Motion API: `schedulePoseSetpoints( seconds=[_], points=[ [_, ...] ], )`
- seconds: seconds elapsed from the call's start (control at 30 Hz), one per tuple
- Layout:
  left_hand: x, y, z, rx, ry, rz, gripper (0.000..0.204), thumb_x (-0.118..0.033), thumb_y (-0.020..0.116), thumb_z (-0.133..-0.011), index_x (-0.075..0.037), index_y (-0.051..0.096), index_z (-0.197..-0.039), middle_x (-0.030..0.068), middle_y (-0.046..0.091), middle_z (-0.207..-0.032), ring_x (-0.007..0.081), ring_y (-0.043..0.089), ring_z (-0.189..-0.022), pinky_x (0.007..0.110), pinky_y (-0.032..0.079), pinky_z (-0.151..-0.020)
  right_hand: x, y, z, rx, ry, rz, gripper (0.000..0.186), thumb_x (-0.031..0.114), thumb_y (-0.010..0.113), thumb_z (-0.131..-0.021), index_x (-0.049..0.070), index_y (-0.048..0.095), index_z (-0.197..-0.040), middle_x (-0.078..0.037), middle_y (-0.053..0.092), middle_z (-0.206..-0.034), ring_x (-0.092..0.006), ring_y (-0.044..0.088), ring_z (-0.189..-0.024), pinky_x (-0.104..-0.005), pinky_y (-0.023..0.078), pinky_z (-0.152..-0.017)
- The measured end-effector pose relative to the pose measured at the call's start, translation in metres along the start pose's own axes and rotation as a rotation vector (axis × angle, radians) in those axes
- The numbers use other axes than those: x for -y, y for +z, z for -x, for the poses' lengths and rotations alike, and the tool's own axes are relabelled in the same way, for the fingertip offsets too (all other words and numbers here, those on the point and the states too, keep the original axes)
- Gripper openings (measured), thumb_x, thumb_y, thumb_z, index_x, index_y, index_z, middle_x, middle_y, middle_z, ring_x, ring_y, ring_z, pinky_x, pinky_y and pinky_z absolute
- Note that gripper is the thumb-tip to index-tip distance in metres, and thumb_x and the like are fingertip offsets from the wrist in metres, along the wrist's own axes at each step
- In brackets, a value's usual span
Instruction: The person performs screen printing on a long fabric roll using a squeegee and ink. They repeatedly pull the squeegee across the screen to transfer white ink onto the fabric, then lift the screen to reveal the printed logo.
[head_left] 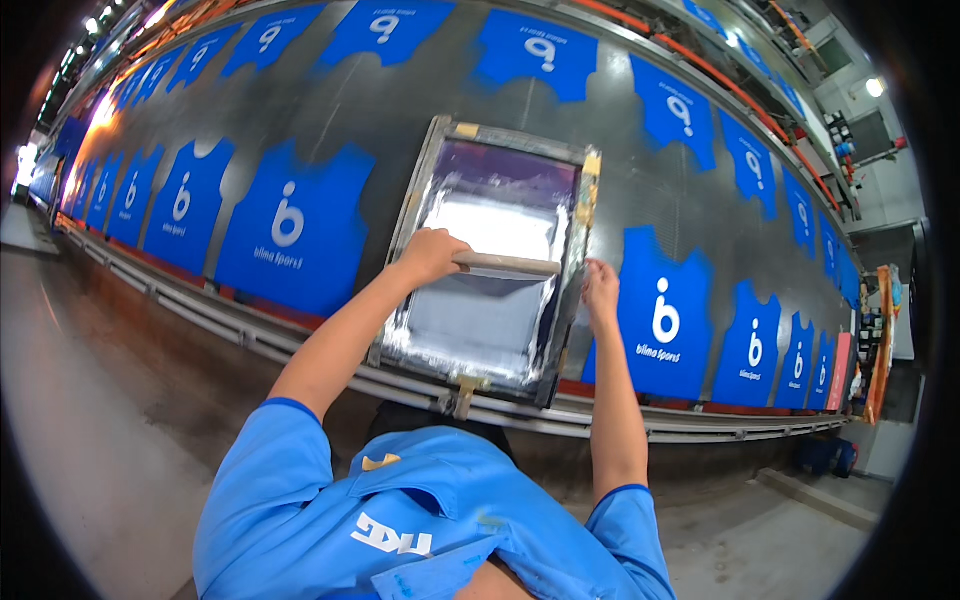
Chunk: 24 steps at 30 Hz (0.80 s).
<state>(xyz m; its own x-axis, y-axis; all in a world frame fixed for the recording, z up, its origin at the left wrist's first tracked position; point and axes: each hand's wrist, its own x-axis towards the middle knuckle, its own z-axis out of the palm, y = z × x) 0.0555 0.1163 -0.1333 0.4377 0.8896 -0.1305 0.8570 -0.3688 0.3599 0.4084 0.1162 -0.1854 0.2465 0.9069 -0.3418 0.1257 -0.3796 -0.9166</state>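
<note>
Clock directions are read from the centre of the screen frame. At 9 o'clock, a row of blue shirt panels (pixel 293 255) lies flat on a long dark table (pixel 355 115), each bearing a white emblem; the nearest lies just beside the frame. A second row, with its emblems inverted, curves along the far side from 10 to beyond 2 o'clock. The left hand (pixel 432 255), its forearm entering from 7 o'clock, is closed around the left end of a wooden-handled squeegee (pixel 515 263). The squeegee lies crosswise within the screen frame (pixel 520 138), which rests over the near half of the table; its mesh is dark purple toward 12 o'clock, bright at the middle and pale grey below. A metal bracket (pixel 465 397) meets the frame's near edge at 6 o'clock. Just past 3 o'clock, the right hand (pixel 600 290) stands beside the frame's right bar, fingers curled and narrow; whether it touches or grips the bar cannot be told. Beyond it, further blue panels recede toward a pink panel (pixel 839 370). An orange rail (pixel 720 85) runs past the far edge at 2 o'clock.
</note>
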Motion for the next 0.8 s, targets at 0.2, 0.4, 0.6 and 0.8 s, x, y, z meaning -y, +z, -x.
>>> schedulePoseSetpoints(
  seconds=[0.2, 0.4, 0.6, 0.8],
  points=[
    [-0.077, 0.012, 0.125, -0.143, -0.012, 0.042, 0.046, -0.012, 0.08, -0.072, -0.022, 0.073, -0.116, -0.0058, 0.073, -0.116, 0.0195, 0.063, -0.098, 0.039, 0.047, -0.087, 0.054, -0.01, -0.012, -0.13, -0.132, 0.032, 0.024, 0.021, 0.057, -0.103, 0.005, 0.07, -0.115, 0.001, 0.058, -0.069, -0.0071, 0.05, -0.057, -0.0263, 0.039, -0.051],
    [-0.112, 0.025, 0.143, -0.156, -0.002, 0.112, 0.056, -0.008, 0.077, -0.067, -0.025, 0.071, -0.12, -0.0067, 0.068, -0.129, 0.0189, 0.06, -0.105, 0.039, 0.046, -0.088, 0.056, -0.032, -0.02, -0.319, -0.23, 0.262, 0.024, 0.022, 0.059, -0.1, 0.005, 0.075, -0.106, -0.001, 0.066, -0.076, -0.0132, 0.056, -0.065, -0.0329, 0.046, -0.063],
    [-0.074, -0.001, 0.126, -0.102, -0.04, 0.124, 0.045, -0.02, 0.083, -0.067, -0.02, 0.073, -0.111, 0.0005, 0.068, -0.124, 0.0208, 0.059, -0.114, 0.041, 0.045, -0.097, 0.044, -0.026, -0.005, -0.291, -0.302, 0.187, 0.023, 0.021, 0.057, -0.102, 0.005, 0.072, -0.107, -0.001, 0.06, -0.073, -0.0086, 0.051, -0.064, -0.0298, 0.041, -0.058],
    [-0.065, -0.045, 0.166, -0.029, -0.1, -0.03, 0.043, -0.012, 0.083, -0.065, -0.02, 0.073, -0.107, -0.0013, 0.069, -0.118, 0.0197, 0.061, -0.111, 0.039, 0.047, -0.09, 0.042, 0.025, 0.058, -0.242, -0.234, 0.078, 0.024, 0.021, 0.054, -0.104, 0.003, 0.069, -0.109, 0.002, 0.051, -0.067, -0.0077, 0.045, -0.061, -0.029, 0.037, -0.055]
  ],
)
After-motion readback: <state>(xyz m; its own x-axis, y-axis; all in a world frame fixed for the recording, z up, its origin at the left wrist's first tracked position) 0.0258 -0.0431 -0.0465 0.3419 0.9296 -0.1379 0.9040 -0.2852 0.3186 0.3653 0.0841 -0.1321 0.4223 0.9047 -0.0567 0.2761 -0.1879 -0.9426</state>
